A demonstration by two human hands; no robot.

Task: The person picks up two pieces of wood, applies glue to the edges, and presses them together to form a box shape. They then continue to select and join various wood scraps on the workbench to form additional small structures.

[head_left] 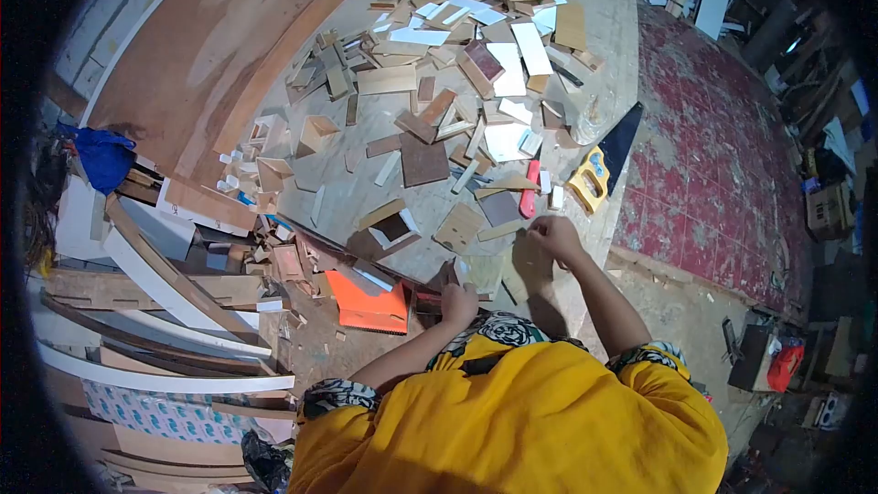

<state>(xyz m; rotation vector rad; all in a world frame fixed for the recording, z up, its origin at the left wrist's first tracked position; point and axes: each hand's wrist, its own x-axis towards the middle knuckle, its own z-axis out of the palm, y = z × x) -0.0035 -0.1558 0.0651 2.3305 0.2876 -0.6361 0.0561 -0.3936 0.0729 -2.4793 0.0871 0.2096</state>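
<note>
Bench (585, 27) is buried in offcuts (476, 64), pale and brown bits of board in all shapes, thickest toward the far end, so plenty of cutting looks done already. The piece in hand is a flat wood piece (529, 267) lying near the front edge of the bench, btwn the two hands and right in front of the person. R hand (554, 238) sits at its top corner w/ fingers curled down onto the edge; looks like a pinch grip, though the fingertips are hidden. L hand (457, 302) is closed in a loose fist at the bench edge, just right of an orange board (370, 309); can't tell if anything is inside it. The saw (599, 169), yellow handle, lies untouched beyond the R hand at the bench's right side, blade pointing away, and a red strip (530, 187) lies just left of it, also unheld. No tool is on the piece, and no cut or mark shows on it at this size, so my read is it's being placed or checked and not worked yet. Curved white strips (155, 288) and longer boards are stacked at the left.
</note>
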